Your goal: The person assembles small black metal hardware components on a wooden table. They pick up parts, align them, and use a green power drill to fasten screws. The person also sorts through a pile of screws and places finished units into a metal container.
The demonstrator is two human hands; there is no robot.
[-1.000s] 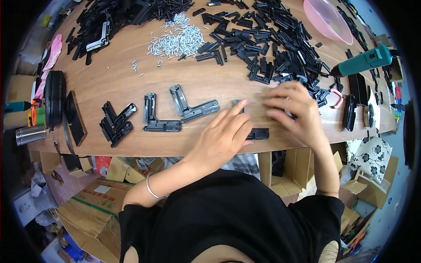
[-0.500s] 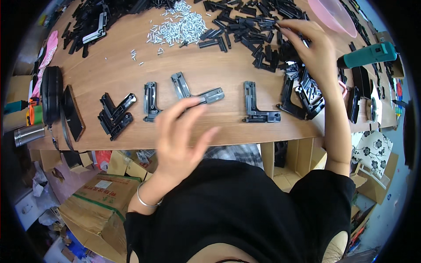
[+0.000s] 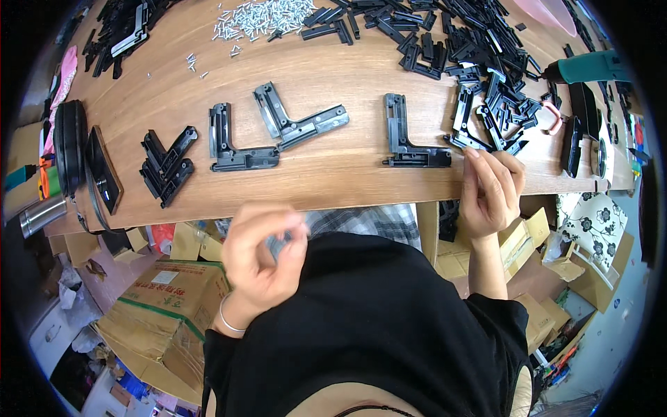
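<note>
Fingers of right hand (image 3: 490, 194) curled at the wood-grain surface (image 3: 326, 167) edge, tips touching an L-shaped black plastic bracket (image 3: 410, 139); not clamped on it. Left hand (image 3: 264, 250) below the edge, fingers pinched together, contents blurred. Two more brackets (image 3: 240, 149) lie leftward; heap of black parts (image 3: 486, 62) and silver screws (image 3: 264, 17) beyond.

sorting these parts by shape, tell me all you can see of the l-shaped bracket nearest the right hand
The L-shaped bracket is a dark grey to black part, plastic or cast metal by its look, with two flat arms meeting at a right angle. One arm runs away from the person, the other runs right along the near edge of the wooden table. Ribs and small holes mark its face. It lies flat, apart from the other brackets. The right hand sits just beside its right end; whether the fingers touch it cannot be told.
</note>
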